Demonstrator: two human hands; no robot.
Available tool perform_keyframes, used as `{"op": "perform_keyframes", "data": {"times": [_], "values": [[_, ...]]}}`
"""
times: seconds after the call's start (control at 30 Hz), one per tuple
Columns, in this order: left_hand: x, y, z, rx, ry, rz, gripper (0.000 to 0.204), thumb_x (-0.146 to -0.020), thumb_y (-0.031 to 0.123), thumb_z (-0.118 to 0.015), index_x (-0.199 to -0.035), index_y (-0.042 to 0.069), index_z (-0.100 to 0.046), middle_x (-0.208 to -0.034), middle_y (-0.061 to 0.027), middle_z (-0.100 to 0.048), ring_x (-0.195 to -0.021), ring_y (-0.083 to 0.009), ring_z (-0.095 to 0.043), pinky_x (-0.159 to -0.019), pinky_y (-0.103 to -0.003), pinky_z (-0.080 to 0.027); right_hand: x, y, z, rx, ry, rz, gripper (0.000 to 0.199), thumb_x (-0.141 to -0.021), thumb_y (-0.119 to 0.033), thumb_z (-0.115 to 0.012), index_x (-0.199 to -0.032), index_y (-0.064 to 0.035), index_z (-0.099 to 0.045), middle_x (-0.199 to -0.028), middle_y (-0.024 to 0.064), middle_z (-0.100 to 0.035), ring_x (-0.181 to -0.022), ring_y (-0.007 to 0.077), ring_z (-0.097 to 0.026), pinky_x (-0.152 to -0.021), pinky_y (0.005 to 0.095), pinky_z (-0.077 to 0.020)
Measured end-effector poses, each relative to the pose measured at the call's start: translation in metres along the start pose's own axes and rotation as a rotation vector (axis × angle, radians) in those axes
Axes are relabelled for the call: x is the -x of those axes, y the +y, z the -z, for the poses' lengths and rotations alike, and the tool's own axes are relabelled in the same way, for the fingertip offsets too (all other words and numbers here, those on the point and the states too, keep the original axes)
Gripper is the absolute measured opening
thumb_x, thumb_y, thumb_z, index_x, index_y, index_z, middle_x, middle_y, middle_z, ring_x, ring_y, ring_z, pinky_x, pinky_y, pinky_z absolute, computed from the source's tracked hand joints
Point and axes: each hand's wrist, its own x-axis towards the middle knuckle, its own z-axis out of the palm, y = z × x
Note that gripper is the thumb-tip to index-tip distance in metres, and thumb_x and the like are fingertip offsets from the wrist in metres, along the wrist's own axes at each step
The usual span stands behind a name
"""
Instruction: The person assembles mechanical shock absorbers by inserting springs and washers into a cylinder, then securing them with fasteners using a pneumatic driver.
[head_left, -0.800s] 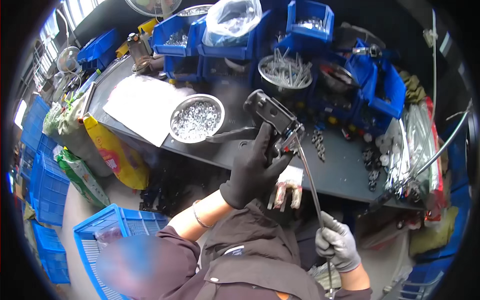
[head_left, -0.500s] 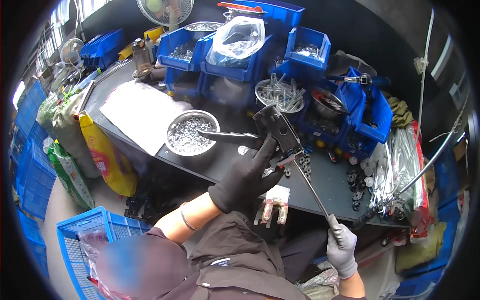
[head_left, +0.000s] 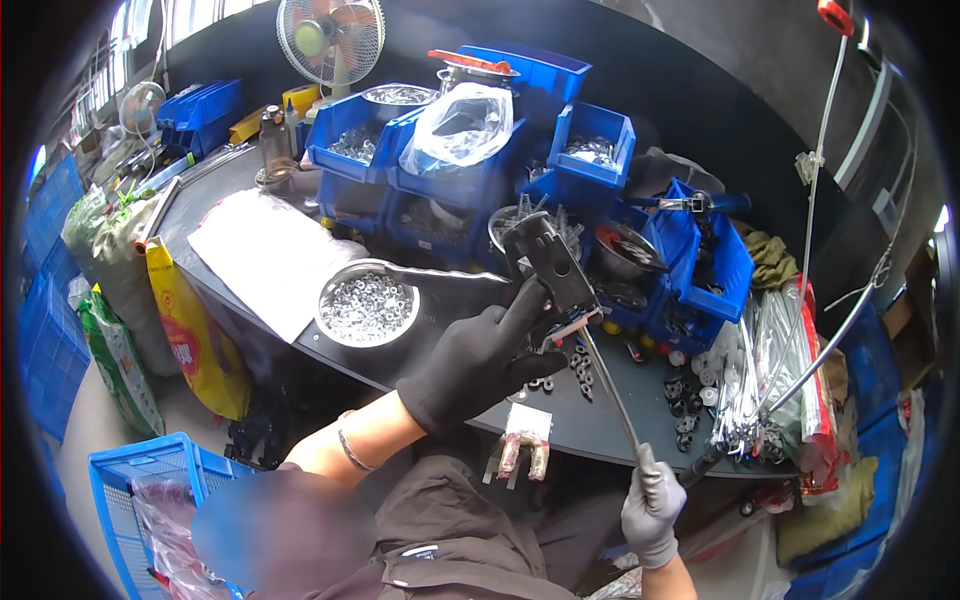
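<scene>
My left hand (head_left: 478, 362), in a black glove, is raised over the front edge of the dark workbench (head_left: 590, 425) and grips a flat black metal bracket (head_left: 548, 262) held upright. A thin grey rod (head_left: 608, 388) runs from the bracket's lower end down to the right. My right hand (head_left: 651, 508), in a grey glove, is closed around the rod's lower end, below the bench edge. Small black parts (head_left: 578, 362) lie on the bench just behind the bracket.
A metal bowl of small silver nuts (head_left: 366, 302) stands left of my left hand, beside a white sheet (head_left: 265, 255). Blue bins (head_left: 470, 170) of parts and a fan (head_left: 330, 38) line the back. A bundle of metal rods (head_left: 765, 370) lies right. A blue crate (head_left: 135, 500) sits lower left.
The view has tilted up, so the bench sits lower in the picture and the fan shows. Both hands keep their hold on the bracket and rod in about the same pose.
</scene>
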Motion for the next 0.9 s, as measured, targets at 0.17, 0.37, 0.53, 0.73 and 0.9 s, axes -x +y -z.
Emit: {"op": "perform_keyframes", "data": {"times": [0.17, 0.37, 0.53, 0.73, 0.9], "values": [[0.001, -0.014, 0.004, -0.055, -0.063, 0.042, 0.084, -0.076, 0.022, -0.077, -0.142, -0.003, -0.032, -0.075, -0.0166, -0.058, -0.063, -0.0321, -0.061, -0.057, -0.042, -0.050, -0.005, 0.008, -0.005, -0.594, -0.168, -0.351, 0.040, -0.087, 0.013, -0.056, -0.124, 0.0014, -0.061, -0.067, -0.0010, -0.050, -0.054, 0.0114, -0.045, -0.053, 0.0212, -0.0384], [0.001, -0.036, 0.000, -0.031, -0.255, 0.044, 0.079, -0.079, 0.021, -0.074, -0.143, 0.003, -0.031, -0.089, -0.0188, -0.064, -0.078, -0.0369, -0.064, -0.065, -0.044, -0.051, 0.011, 0.018, -0.028, -0.832, -0.197, -0.651, 0.039, -0.091, 0.005, -0.056, -0.130, -0.0005, -0.058, -0.082, 0.0057, -0.064, -0.069, 0.0072, -0.058, -0.061, 0.0205, -0.0477], [0.039, -0.031, 0.000, 0.021, -0.229, 0.233, 0.068, -0.077, 0.006, -0.075, -0.137, 0.002, -0.043, -0.100, -0.0142, -0.066, -0.081, -0.0278, -0.064, -0.070, -0.036, -0.052, 0.029, 0.017, -0.042, -0.510, -0.263, -0.228, 0.036, -0.093, -0.001, -0.055, -0.130, 0.0018, -0.057, -0.112, 0.0081, -0.068, -0.087, 0.0088, -0.062, -0.078, 0.0260, -0.0498], [0.077, -0.005, -0.027, 0.135, -0.014, 0.302, 0.067, -0.083, 0.000, -0.070, -0.140, -0.009, -0.036, -0.125, -0.0196, -0.060, -0.108, -0.0210, -0.063, -0.089, -0.032, -0.051, 0.064, 0.014, -0.026, -2.052, -0.736, -1.042, 0.043, -0.100, -0.008, -0.047, -0.143, -0.0063, -0.044, -0.071, -0.0084, -0.042, -0.060, 0.0024, -0.035, -0.051, 0.0178, -0.0331], [0.067, -0.011, -0.046, -0.149, 0.028, 0.090, 0.073, -0.076, 0.008, -0.078, -0.137, -0.007, -0.040, -0.089, -0.0148, -0.063, -0.066, -0.0232, -0.060, -0.062, -0.030, -0.050, 0.081, 0.038, -0.026, -0.330, 0.071, -0.027, 0.034, -0.087, -0.003, -0.061, -0.121, -0.0036, -0.066, -0.060, 0.0015, -0.044, -0.048, 0.0145, -0.044, -0.044, 0.0273, -0.0361]]}}
